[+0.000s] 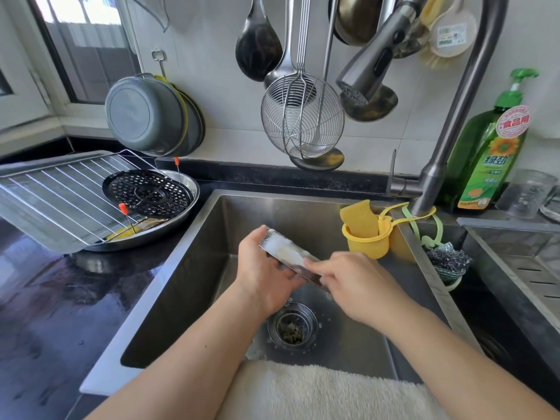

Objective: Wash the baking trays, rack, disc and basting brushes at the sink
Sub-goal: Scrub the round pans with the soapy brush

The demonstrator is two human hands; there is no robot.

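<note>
Over the sink basin (194, 268) I hold a small narrow steel baking tray (281, 253), tilted and covered with white foam. My left hand (263, 277) grips its left end from below. My right hand (357, 283) curls its fingers over the right end. On the left counter lies a large rectangular baking tray (27, 213) with the wire rack (69, 189) across it. A black perforated disc (148, 192) sits in a round steel tray (189, 204). Two orange-tipped basting brushes (122, 208) lean there, their heads partly hidden under the rack.
The faucet head (372, 59) hangs above the basin, with no water running. A yellow holder with a sponge (363, 234), a steel scourer (448, 259) and a green soap bottle (488, 153) stand at right. The drain strainer (292, 327) lies below my hands. A towel (318, 389) covers the front edge. Ladles and a skimmer (303, 116) hang overhead.
</note>
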